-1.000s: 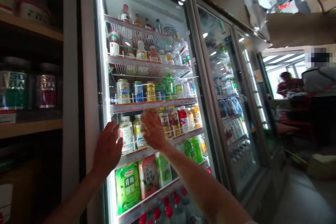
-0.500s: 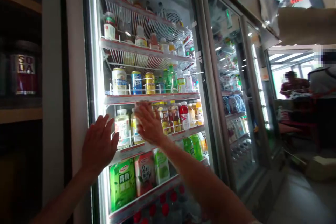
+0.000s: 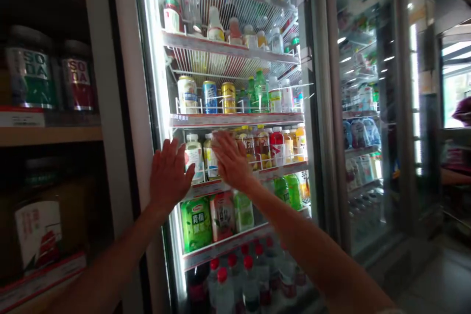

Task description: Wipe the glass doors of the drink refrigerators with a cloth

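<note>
A tall lit drinks fridge [image 3: 235, 118] stands in front of me, its shelves full of bottles and cans. My left hand [image 3: 169, 174] is raised at its left edge, fingers up and thumb apart, holding nothing. A little to the right, my right hand [image 3: 232, 161] is raised with fingers stretched, slightly blurred, in front of the bottle shelf. Beside it are a white-capped bottle [image 3: 194, 157] and a red bottle [image 3: 277, 146]. Whether either palm touches glass I cannot tell. Below stands a green pack [image 3: 196, 224].
A dark shelf at the left holds SODA jars [image 3: 32, 68] and a large container with a white label [image 3: 39, 233]. More glass-door fridges [image 3: 362, 122] run off to the right. Red-capped bottles [image 3: 222, 287] stand at the fridge bottom. A person's purple sleeve shows at the right edge.
The view has turned left and slightly down, so the fridge appears further right and more of the left shelf shows. Both hands remain raised, now a little closer together.
</note>
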{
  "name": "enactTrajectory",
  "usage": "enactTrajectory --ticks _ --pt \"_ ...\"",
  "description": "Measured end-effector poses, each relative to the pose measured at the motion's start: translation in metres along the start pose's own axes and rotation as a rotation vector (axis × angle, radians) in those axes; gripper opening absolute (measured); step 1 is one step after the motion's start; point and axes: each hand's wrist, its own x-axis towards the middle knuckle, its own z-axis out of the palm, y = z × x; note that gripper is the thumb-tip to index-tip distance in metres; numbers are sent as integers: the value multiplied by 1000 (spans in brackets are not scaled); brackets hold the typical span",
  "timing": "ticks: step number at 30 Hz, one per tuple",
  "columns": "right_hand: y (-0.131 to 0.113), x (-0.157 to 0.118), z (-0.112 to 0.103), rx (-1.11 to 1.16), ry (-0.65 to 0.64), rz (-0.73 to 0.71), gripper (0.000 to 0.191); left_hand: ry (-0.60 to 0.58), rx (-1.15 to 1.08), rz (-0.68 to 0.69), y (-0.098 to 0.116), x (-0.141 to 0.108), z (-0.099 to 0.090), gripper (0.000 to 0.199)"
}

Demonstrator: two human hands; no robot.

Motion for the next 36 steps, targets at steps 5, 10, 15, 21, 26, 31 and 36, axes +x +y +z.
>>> enactTrajectory --ticks 5,10,15,21,26,31,36 --pt "18 -7 -8 -5 41 -129 47 -21 30 -10 2 -3 1 64" --pt "72 -25 -11 -53 371 221 49 -23 47 -14 2 -5 3 65" --pt "-2 -11 3 53 126 -94 47 -33 81 -9 0 -6 2 63" --pt "43 -20 -5 -5 200 -4 45 -26 117 -25 5 -7 3 63" --pt "74 -30 -9 -75 378 317 49 -10 88 -69 14 -6 7 63" --pt "44 -24 -5 -52 123 -108 50 -9 43 -128 19 -6 9 64" --pt "117 -45 -27 -112 212 127 48 -1 36 -135 21 -8 11 61"
